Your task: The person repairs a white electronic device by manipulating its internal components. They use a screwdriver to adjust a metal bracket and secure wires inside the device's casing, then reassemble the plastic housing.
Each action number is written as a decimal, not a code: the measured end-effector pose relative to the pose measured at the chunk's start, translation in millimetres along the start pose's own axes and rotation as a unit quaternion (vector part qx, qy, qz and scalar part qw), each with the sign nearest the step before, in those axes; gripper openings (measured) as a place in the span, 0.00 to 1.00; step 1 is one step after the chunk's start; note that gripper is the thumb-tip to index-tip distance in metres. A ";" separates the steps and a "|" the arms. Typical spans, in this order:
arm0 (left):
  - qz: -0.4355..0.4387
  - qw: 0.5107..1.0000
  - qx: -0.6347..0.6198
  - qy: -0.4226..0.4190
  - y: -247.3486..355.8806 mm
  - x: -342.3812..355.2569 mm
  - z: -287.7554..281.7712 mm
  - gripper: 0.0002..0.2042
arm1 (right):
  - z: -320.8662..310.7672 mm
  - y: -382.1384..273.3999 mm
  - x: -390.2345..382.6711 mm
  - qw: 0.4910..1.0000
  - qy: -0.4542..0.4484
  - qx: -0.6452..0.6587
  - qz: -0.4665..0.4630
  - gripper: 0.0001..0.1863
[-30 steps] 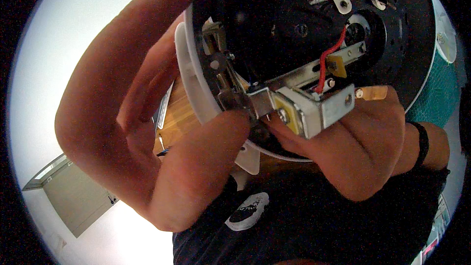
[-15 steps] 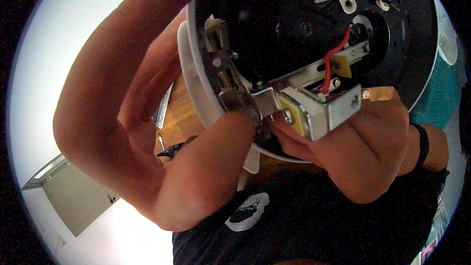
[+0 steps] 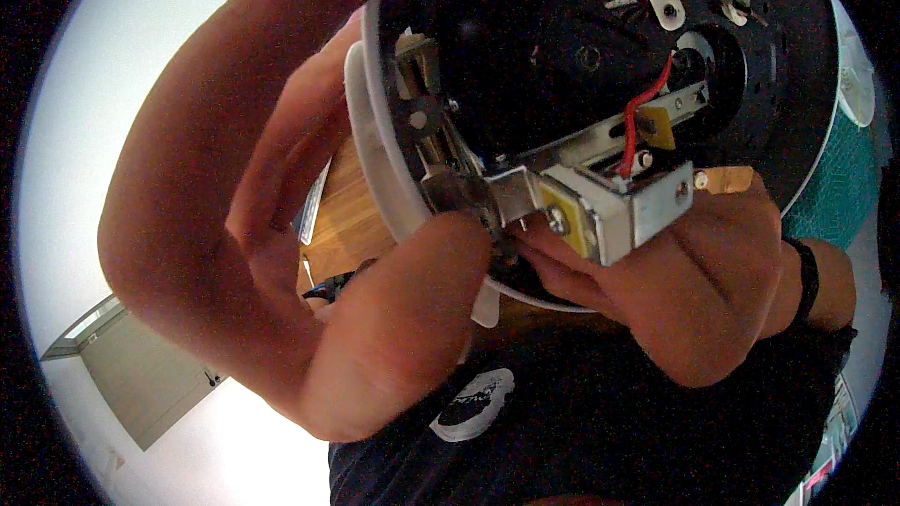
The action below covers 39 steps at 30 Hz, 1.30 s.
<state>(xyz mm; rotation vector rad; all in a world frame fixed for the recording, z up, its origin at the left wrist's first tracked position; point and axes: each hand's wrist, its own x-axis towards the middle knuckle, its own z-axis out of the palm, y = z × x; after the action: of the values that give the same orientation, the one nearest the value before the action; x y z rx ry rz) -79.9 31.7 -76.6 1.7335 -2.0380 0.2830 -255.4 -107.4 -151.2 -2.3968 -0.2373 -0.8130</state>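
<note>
A round black housing with a white rim (image 3: 525, 56) fills the upper middle, holding metal tabs (image 3: 667, 9), a red wire (image 3: 630, 122) and a pale block with a metal plate and yellow piece (image 3: 619, 215). My left hand (image 3: 225, 215) grips the housing's left rim, its thumb pressed by a metal clip (image 3: 436, 145) and a white plastic piece (image 3: 380, 169) at the edge. My right hand (image 3: 689, 290), wearing a black wristband, has curled fingers at the housing's lower part, behind the block; its fingertips are partly hidden, and what they grip there is unclear.
A wooden surface (image 3: 342, 201) shows through the gap beside the housing. A teal mat (image 3: 834, 187) is at the right. A white wall (image 3: 131, 19) and a greyish door (image 3: 141, 375) appear at the left. The person's dark shirt (image 3: 591, 422) fills the lower middle.
The housing and both hands have shifted slightly to the right since a second ago. My grip on the housing looks the same.
</note>
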 end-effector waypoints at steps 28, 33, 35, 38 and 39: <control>-0.012 0.994 0.027 0.104 -9.8 -5.2 0.1 0.14 | 0.3 -2.7 31.7 0.996 0.042 -0.056 -0.057 0.16; -0.068 0.984 0.147 0.073 -4.4 -3.0 -13.3 0.16 | 13.7 18.1 52.1 0.984 0.061 -0.105 -0.128 0.17; -0.084 0.987 0.130 0.036 -4.2 -1.8 -20.0 0.16 | 13.3 18.2 56.2 0.982 0.065 -0.117 -0.137 0.17; -0.120 0.986 0.110 -0.021 1.2 -4.0 -24.6 0.15 | 21.3 17.2 56.7 0.975 0.080 -0.147 -0.148 0.17; -0.186 0.980 0.071 0.008 5.3 -4.4 -17.5 0.16 | 22.6 17.7 52.5 0.969 0.073 -0.173 -0.160 0.17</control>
<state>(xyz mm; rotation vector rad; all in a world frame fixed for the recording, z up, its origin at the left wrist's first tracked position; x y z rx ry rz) -81.0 44.2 -62.6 2.1465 -1.6719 0.3248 -196.2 -109.5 -142.5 -2.6428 -0.4636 -1.2644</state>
